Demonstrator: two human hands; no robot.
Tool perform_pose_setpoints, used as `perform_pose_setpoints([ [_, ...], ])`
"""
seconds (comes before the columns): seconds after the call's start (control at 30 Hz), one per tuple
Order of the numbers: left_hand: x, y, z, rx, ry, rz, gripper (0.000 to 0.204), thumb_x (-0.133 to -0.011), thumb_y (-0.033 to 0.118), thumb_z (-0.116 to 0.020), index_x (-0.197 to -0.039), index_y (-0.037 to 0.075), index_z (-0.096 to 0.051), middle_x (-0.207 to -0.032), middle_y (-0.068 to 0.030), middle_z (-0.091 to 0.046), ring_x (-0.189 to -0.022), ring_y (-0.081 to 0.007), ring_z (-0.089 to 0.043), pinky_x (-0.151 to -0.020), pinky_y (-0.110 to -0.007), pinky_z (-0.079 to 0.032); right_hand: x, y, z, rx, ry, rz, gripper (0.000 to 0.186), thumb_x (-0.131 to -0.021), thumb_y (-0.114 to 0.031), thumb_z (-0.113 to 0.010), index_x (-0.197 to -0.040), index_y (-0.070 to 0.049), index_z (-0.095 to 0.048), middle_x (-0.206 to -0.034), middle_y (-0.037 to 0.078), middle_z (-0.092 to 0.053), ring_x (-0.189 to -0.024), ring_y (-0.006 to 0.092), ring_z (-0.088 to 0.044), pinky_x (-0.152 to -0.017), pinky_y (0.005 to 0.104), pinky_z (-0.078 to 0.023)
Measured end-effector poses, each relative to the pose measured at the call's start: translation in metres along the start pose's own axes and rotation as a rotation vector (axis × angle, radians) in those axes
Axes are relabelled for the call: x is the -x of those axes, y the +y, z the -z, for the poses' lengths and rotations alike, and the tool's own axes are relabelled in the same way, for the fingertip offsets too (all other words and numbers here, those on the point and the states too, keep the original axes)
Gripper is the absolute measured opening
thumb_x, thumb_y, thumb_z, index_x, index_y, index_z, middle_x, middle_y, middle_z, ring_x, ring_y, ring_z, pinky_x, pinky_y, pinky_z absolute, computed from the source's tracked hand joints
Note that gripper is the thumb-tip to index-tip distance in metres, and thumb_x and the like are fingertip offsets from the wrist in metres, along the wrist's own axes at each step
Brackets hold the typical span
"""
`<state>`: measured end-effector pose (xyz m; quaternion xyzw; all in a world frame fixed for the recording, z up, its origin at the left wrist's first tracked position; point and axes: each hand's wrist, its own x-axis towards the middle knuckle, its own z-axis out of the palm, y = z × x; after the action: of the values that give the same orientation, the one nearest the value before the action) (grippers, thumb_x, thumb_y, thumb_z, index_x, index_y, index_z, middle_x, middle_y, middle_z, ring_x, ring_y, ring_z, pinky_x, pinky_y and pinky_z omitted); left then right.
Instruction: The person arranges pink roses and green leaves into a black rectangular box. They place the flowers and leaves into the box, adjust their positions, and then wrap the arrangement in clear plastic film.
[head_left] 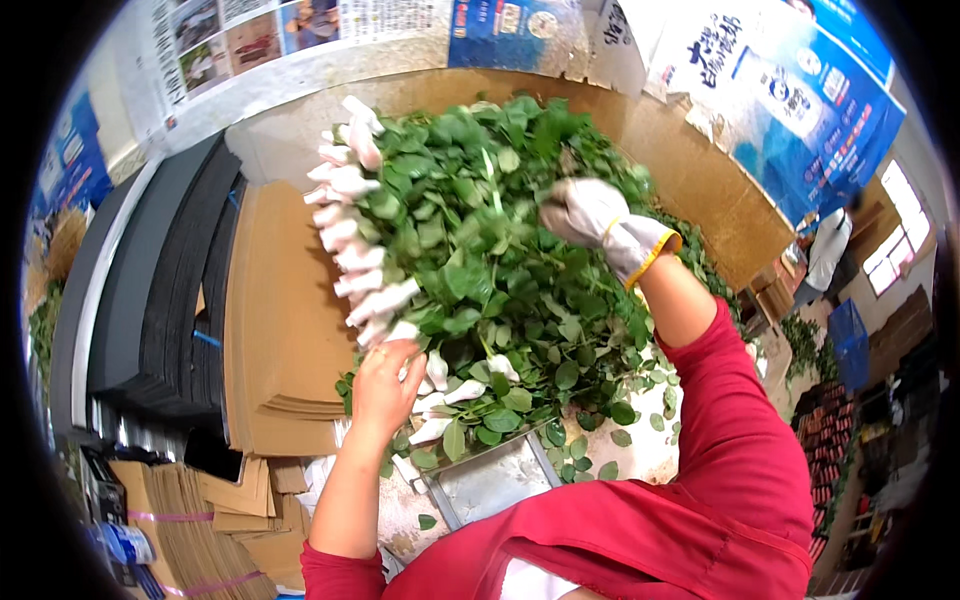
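Note:
A large heap of cut roses lies before me, a mass of green leaves (470, 240) with the flower heads lined up along its left side. Pale white sleeves (360, 258) cover the heads. My bare left hand (388, 388) is at the lower end of that row, its fingers bent round a white-sleeved rose (403, 331). Several more sleeved roses (465, 391) lie just right of it. Over the upper right of the leaves is my right hand (588, 212), in a white glove with a yellow cuff. Its fingers are curled and slightly blurred; what they hold is hidden among leaves.
Flat brown cardboard (285, 300) is stacked left of the roses, beside tall dark grey sheets (150, 290). Bundled cardboard (190, 520) stands at lower left. A metal-edged tray (490, 485) lies close to my body. Cardboard walls (700, 190) enclose the far side. Another person (830, 250) stands at far right.

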<state>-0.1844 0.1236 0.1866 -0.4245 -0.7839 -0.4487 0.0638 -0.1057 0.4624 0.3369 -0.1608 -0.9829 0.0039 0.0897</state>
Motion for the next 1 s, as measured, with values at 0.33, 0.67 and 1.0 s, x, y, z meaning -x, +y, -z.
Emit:
perform_pose_setpoints([
  [0.33,-0.013,-0.051,-0.084,-0.508,-0.296,0.065,0.048,-0.082,0.041,-0.071,-0.114,0.005,-0.066,-0.118,-0.0134,-0.06,-0.107,-0.0315,-0.053,-0.095,-0.046,-0.041,0.051,0.064,-0.139,0.055,-0.351,-0.22,0.028,-0.08,-0.026,-0.064,-0.098,-0.005,-0.068,-0.099,0.019,-0.07,-0.092,0.034,-0.07,-0.076,0.04,-0.057],
  [0.67,-0.053,-0.045,-0.102,0.872,-0.407,0.756,0.023,-0.101,0.022,-0.049,-0.091,0.005,-0.059,-0.085,-0.0128,-0.072,-0.08,-0.017,-0.066,-0.077,-0.031,-0.051,-0.005,0.085,-0.081,0.427,-0.109,0.063,0.012,-0.074,-0.011,-0.067,-0.083,-0.006,-0.073,-0.088,0.014,-0.073,-0.083,0.0299,-0.072,-0.07,0.041,-0.057],
  [1.0,-0.069,-0.085,-0.051,-0.327,-0.302,0.126,0.024,-0.088,0.027,-0.067,-0.088,0.003,-0.063,-0.084,-0.0153,-0.062,-0.083,-0.0353,-0.06,-0.075,-0.045,-0.048,0.046,0.069,-0.196,0.378,-0.147,-0.231,0.067,-0.091,-0.024,-0.055,-0.15,-0.005,-0.031,-0.154,0.024,-0.028,-0.119,0.0288,-0.055,-0.1,0.0434,-0.045],
])
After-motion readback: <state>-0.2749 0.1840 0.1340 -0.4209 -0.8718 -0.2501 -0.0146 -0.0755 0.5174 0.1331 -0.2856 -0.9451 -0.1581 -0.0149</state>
